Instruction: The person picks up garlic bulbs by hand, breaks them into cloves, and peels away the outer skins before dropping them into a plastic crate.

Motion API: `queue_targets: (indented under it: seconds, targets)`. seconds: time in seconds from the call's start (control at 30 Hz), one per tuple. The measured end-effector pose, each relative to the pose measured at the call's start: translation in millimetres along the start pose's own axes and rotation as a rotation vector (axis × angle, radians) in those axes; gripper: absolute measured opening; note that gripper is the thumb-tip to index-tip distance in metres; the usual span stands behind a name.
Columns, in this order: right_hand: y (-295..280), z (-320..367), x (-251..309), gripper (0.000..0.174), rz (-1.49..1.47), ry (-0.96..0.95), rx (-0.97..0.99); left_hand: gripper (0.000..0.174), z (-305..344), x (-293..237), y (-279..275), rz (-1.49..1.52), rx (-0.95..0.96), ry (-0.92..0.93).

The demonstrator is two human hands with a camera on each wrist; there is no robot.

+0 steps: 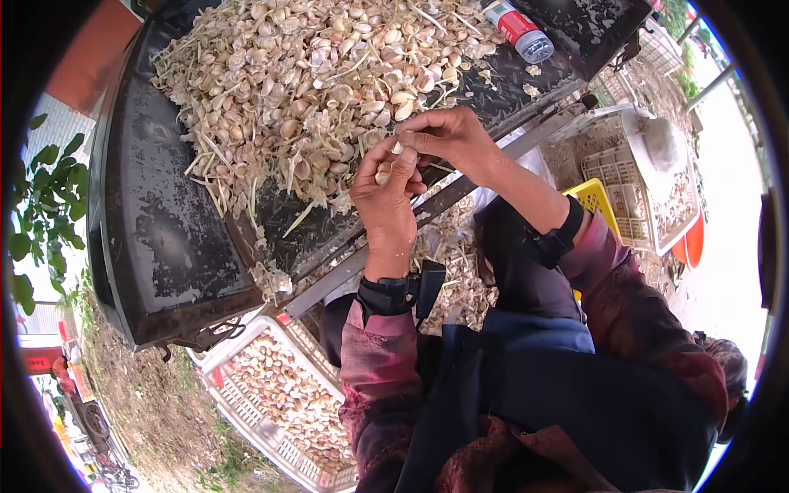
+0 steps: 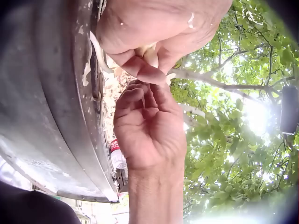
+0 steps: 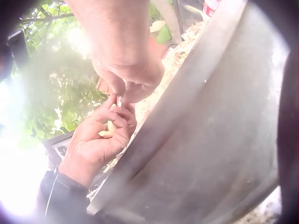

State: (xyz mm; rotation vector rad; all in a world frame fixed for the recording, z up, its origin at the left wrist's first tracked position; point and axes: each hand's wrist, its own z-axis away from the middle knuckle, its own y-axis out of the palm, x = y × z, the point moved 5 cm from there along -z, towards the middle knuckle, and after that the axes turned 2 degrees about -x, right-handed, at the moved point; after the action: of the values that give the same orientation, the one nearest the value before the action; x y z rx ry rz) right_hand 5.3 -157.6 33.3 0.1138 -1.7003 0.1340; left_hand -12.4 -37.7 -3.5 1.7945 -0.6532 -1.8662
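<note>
Both hands meet above the near edge of a black metal tray (image 1: 177, 222) heaped with garlic cloves (image 1: 288, 90). My left hand (image 1: 385, 201) curls its fingers round garlic cloves (image 1: 383, 173); in the right wrist view pale cloves (image 3: 107, 134) show within the left hand (image 3: 96, 137). A small pale clove (image 1: 398, 149) stands between the left thumb and the right fingertips. My right hand (image 1: 456, 144) pinches at this clove with thumb and forefinger. In the left wrist view the right hand (image 2: 152, 130) has curled fingers touching the left hand (image 2: 163, 23).
A bottle with a red label (image 1: 519, 31) lies at the tray's back right. Below the tray stands a white crate (image 1: 279, 444) of cloves. More crates (image 1: 616, 177), a yellow one (image 1: 593, 200) and loose garlic (image 1: 460, 296) are near the legs. Leaves hang at the left.
</note>
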Motion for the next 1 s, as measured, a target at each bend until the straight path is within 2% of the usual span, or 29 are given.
queue_targets:
  seconds: [0.1,0.27,0.37,0.5,0.57,0.6,0.67,0.7,0.8,0.83,0.9,0.93,1.0]
  targets:
    - [-6.4,8.2,-5.1,0.018,0.061,0.040,-0.045,0.024,2.2,1.6,-0.2,-0.040,0.009,0.011]
    - [-13.5,17.7,-10.9,0.019,-0.152,0.283,-0.058,0.019,3.3,0.7,2.4,-0.151,0.033,0.047]
    - [-15.5,17.2,-8.1,0.017,-0.132,0.339,-0.026,0.012,3.0,1.1,7.1,-0.192,0.082,0.087]
    - [-22.3,12.4,-13.2,0.015,-0.109,0.328,0.020,0.018,4.5,-0.6,13.2,-0.220,0.112,0.081]
    - [-24.7,8.6,-21.5,0.014,-0.261,0.359,0.004,0.017,3.3,0.1,11.8,-0.114,0.105,0.044]
    - [-22.6,5.3,-19.7,0.014,-0.260,0.360,0.009,0.017,-0.4,0.9,9.1,-0.114,0.101,0.046]
    - [-21.5,-1.7,-12.2,0.014,-0.186,0.284,-0.065,0.015,-8.1,7.4,2.5,0.156,0.092,-0.047]
    - [-20.5,-8.3,-11.6,0.014,-0.185,0.286,-0.065,0.015,-8.9,6.0,1.8,0.157,0.091,-0.049]
    - [-34.9,-40.6,11.5,0.020,0.645,-0.162,-0.189,0.018,-11.3,2.5,4.7,0.303,0.138,-0.104]
    - [-35.8,-46.7,7.8,0.020,0.647,-0.163,-0.184,0.019,-12.3,2.8,4.6,0.337,0.144,-0.123]
    - [-26.4,-54.2,5.6,0.022,1.037,-0.302,-0.161,0.020,-13.2,1.6,5.0,0.370,0.148,-0.139]
    - [-22.7,-57.8,0.1,0.022,1.040,-0.267,-0.080,0.019,-13.1,1.1,5.1,0.384,0.115,-0.149]
    - [-18.4,-58.5,-2.3,0.021,1.004,-0.294,-0.053,0.019,-13.1,0.1,4.1,0.399,0.079,-0.159]
